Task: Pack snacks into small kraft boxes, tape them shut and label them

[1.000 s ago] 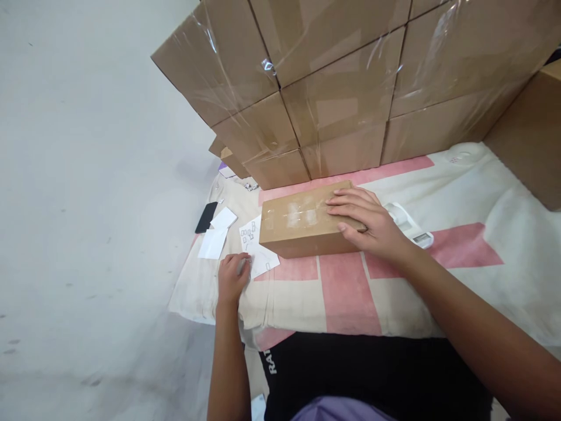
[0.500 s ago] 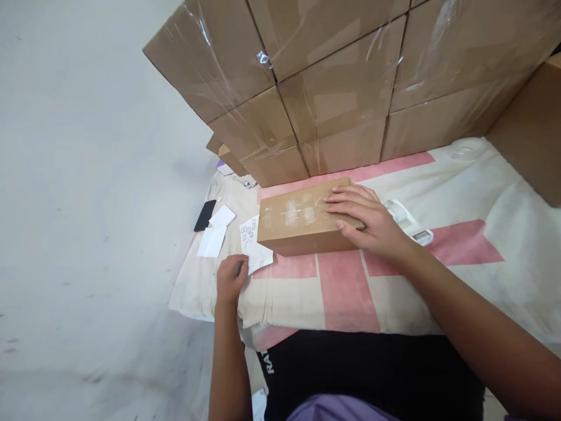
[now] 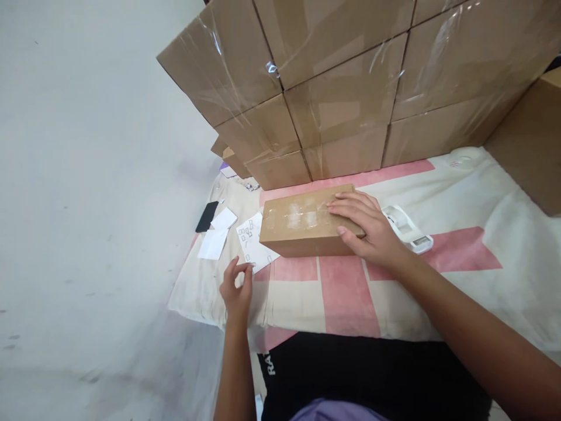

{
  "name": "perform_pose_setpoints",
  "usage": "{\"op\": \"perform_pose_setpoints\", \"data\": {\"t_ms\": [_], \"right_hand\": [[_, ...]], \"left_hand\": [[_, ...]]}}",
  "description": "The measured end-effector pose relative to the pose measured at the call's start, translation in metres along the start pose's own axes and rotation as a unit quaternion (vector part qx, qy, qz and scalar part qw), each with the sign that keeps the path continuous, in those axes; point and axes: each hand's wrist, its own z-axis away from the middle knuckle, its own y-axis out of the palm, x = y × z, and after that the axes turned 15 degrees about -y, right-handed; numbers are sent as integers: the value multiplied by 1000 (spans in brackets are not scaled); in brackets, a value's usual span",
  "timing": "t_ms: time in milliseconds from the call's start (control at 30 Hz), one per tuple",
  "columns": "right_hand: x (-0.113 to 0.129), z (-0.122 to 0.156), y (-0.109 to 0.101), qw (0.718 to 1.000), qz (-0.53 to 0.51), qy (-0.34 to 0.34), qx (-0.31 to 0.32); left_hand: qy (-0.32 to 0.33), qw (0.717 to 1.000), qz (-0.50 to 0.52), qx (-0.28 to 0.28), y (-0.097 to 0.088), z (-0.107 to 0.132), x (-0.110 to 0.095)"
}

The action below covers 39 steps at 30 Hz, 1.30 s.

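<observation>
My right hand [image 3: 366,225] lies over the right end of a closed brown cardboard box [image 3: 302,219], its fingers stretched out on the top and the thumb near the front edge. Clear tape and pale scuffed patches mark the box's top. Left of it, a white sheet [image 3: 252,240] with small outlined shapes lies partly under or against the box. At the sheet's near corner, my left hand [image 3: 236,286] has thumb and index finger pinched into a ring. Anything between those fingertips is too small to make out.
Large cardboard cartons [image 3: 342,111] wrapped in clear film stand behind. A black phone [image 3: 206,217] and white papers [image 3: 213,242] lie at the left. Right of the box sits a white device with a small display [image 3: 407,228]. Another carton [image 3: 532,140] stands far right on the pink-and-white cloth [image 3: 346,292].
My left hand has turned and shifted slightly right, its thumb and index finger now forming a ring. More of the sheet shows. My right hand stays on the box; the view shifts slightly.
</observation>
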Motion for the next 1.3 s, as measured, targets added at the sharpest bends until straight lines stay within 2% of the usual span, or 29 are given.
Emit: {"op": "perform_pose_setpoints", "data": {"t_ms": [67, 133, 233, 333, 433, 600, 667, 800, 933, 1100, 1133, 1200, 1300], "right_hand": [[5, 2, 4, 1000, 17, -2, -18], [12, 4, 7, 997, 46, -16, -53], [21, 6, 8, 985, 106, -82, -108], [27, 6, 6, 975, 137, -137, -110], [32, 4, 5, 977, 134, -137, -97], [35, 0, 3, 982, 105, -126, -92], [33, 0, -2, 983, 94, -110, -112], [24, -1, -17, 983, 80, -54, -154], [22, -2, -24, 988, 66, -90, -108], [31, -3, -14, 989, 69, -110, -70], [30, -3, -14, 989, 70, -110, -76], [26, -2, -16, 987, 72, -101, -104], [16, 5, -25, 987, 62, -59, -138]], "left_hand": [[1, 998, 66, -10, 7, 21, -31], [12, 992, 125, 7, 15, 36, -66], [23, 985, 171, 29, 25, 43, -112], [78, 981, 172, 38, 32, 37, -142], [149, 975, 158, 49, 34, 29, -159], [230, 960, 134, 91, 40, 24, -170], [220, 961, 140, 88, 43, 24, -168], [157, 972, 170, 37, 48, 17, -161], [186, 968, 164, 25, 48, 10, -163], [248, 959, 117, 76, 47, 16, -181], [240, 961, 117, 75, 48, 16, -183], [188, 975, 112, 33, 49, 10, -184], [88, 993, 60, -44, 57, -19, -172]]}}
